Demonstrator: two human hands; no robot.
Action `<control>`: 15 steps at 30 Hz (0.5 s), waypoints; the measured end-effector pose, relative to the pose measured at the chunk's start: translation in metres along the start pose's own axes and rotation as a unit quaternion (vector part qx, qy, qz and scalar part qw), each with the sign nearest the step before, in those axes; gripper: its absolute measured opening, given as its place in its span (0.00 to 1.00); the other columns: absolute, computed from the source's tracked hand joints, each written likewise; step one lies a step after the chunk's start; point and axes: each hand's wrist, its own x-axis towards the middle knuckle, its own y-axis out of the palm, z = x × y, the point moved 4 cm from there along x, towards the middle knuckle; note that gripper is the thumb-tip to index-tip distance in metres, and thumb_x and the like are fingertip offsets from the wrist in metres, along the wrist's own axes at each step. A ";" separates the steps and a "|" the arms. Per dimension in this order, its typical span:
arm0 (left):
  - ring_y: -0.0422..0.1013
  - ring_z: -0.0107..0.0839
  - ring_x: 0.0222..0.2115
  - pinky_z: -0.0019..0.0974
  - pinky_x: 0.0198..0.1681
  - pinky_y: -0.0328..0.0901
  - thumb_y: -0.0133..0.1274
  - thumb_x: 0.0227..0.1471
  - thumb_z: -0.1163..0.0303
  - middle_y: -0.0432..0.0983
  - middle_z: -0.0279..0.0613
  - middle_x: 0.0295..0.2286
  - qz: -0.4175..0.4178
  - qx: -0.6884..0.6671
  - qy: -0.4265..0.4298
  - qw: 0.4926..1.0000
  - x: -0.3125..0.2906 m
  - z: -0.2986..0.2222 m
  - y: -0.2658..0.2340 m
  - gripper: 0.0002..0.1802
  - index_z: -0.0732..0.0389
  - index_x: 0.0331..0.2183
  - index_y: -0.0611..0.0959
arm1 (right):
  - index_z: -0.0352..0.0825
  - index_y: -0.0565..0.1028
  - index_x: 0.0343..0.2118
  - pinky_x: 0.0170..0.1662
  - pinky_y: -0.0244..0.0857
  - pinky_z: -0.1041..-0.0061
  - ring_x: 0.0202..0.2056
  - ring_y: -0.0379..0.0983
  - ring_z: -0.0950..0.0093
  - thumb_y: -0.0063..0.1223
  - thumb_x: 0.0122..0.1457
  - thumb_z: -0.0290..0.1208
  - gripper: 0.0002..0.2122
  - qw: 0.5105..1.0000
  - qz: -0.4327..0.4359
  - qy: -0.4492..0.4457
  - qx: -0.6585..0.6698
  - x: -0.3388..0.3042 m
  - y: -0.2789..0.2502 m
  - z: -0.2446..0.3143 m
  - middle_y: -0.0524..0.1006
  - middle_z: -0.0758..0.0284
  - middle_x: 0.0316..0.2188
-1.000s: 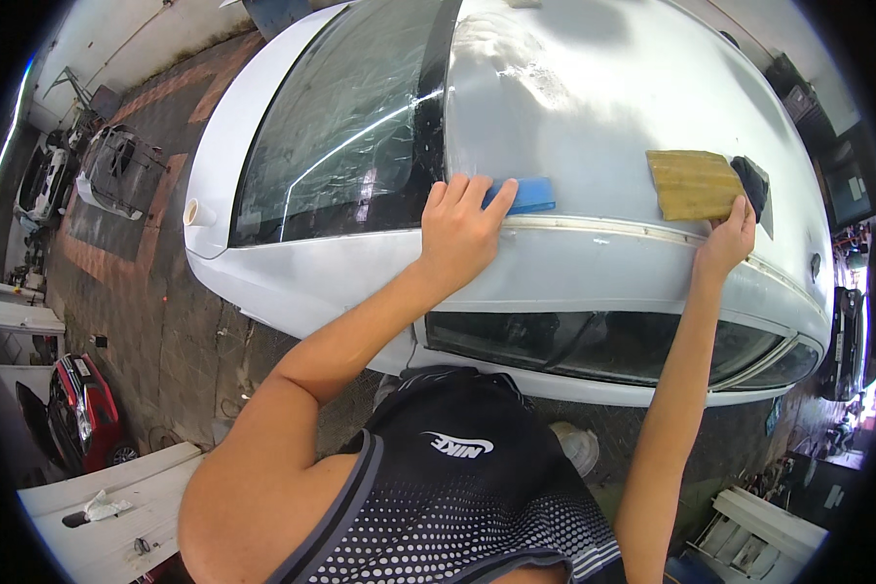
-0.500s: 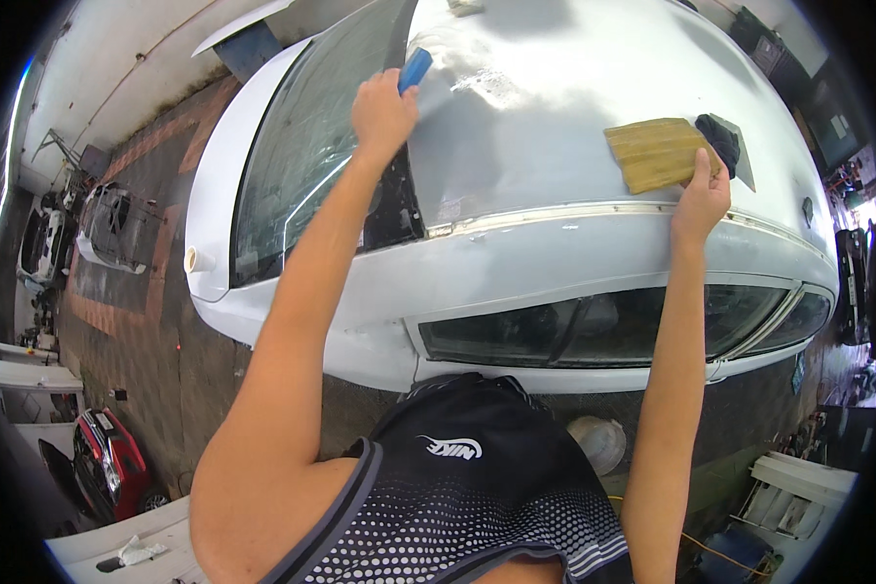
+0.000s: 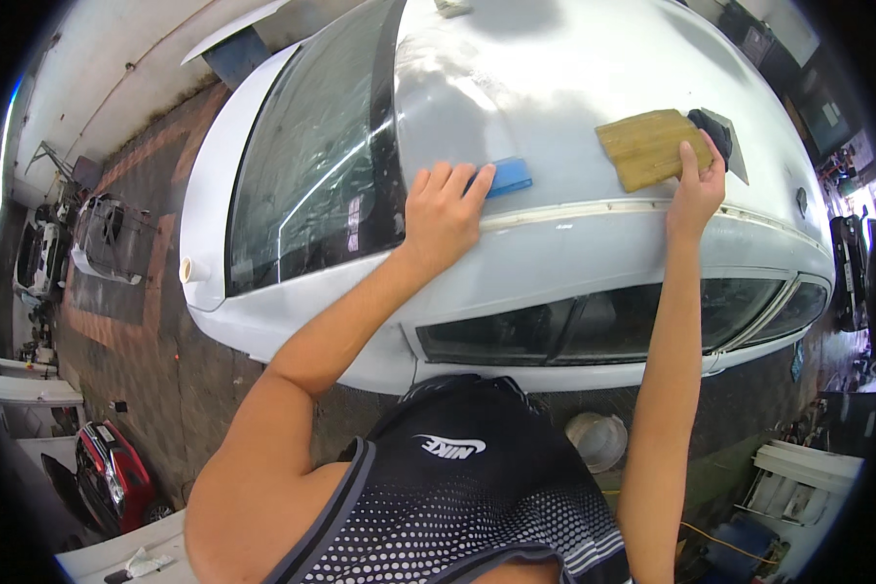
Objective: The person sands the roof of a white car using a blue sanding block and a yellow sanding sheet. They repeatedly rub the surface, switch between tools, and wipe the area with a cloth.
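My left hand (image 3: 443, 216) is closed on a flat blue block (image 3: 512, 177) and presses it to the white and grey car roof (image 3: 545, 117), close to the near roof edge by the windshield (image 3: 311, 161). At the right, my right hand (image 3: 697, 195) pinches the near right corner of a yellow-brown folded cloth (image 3: 642, 151), which lies over the roof surface. Beside that cloth sit a crumpled dark cloth (image 3: 715, 136) and a grey sheet (image 3: 739, 161), partly covered. Patches of the roof look wet and dull grey.
Along the near roof edge runs a pale trim strip (image 3: 594, 208), with dark side windows (image 3: 613, 321) below. A small pale object (image 3: 451, 8) lies far up the roof. A bucket (image 3: 596, 441) stands on the floor by my right side. A red car (image 3: 116, 472) is at lower left.
My left hand has slid the blue block from beside the windshield's top edge toward me and to the right. My right hand and the yellow-brown cloth have barely shifted.
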 end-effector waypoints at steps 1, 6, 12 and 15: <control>0.73 0.42 0.36 0.45 0.39 0.64 0.66 0.45 0.73 0.77 0.40 0.34 -0.013 0.002 0.005 1.000 -0.009 -0.005 -0.010 0.24 0.55 0.47 0.84 | 0.25 0.73 0.58 0.53 0.75 0.75 0.50 0.79 0.75 0.61 0.69 0.28 0.19 1.000 0.006 0.003 0.007 0.002 0.005 0.000 0.81 0.59 0.51; 0.76 0.50 0.37 0.48 0.40 0.69 0.61 0.59 0.70 0.79 0.50 0.36 -0.105 -0.079 -0.097 0.987 -0.006 -0.013 -0.032 0.16 0.66 0.46 0.80 | 0.28 0.71 0.61 0.62 0.69 0.64 0.58 0.74 0.69 0.60 0.69 0.28 0.20 0.981 -0.008 0.113 0.158 0.003 -0.013 0.012 0.78 0.60 0.57; 0.78 0.40 0.34 0.42 0.39 0.72 0.53 0.70 0.63 0.80 0.49 0.38 -0.009 -0.452 -0.359 0.816 -0.040 -0.059 -0.055 0.17 0.66 0.51 0.72 | 0.32 0.70 0.65 0.70 0.61 0.54 0.66 0.68 0.63 0.51 0.75 0.38 0.21 0.921 -0.063 0.230 0.307 -0.100 -0.045 0.091 0.73 0.59 0.65; 0.76 0.26 0.39 0.35 0.42 0.73 0.51 0.72 0.62 0.78 0.41 0.44 0.068 -0.654 -0.411 0.631 -0.048 -0.090 -0.040 0.22 0.63 0.59 0.70 | 0.32 0.69 0.66 0.71 0.60 0.54 0.67 0.68 0.63 0.47 0.76 0.41 0.22 0.906 -0.111 0.287 0.289 -0.150 -0.061 0.099 0.72 0.60 0.66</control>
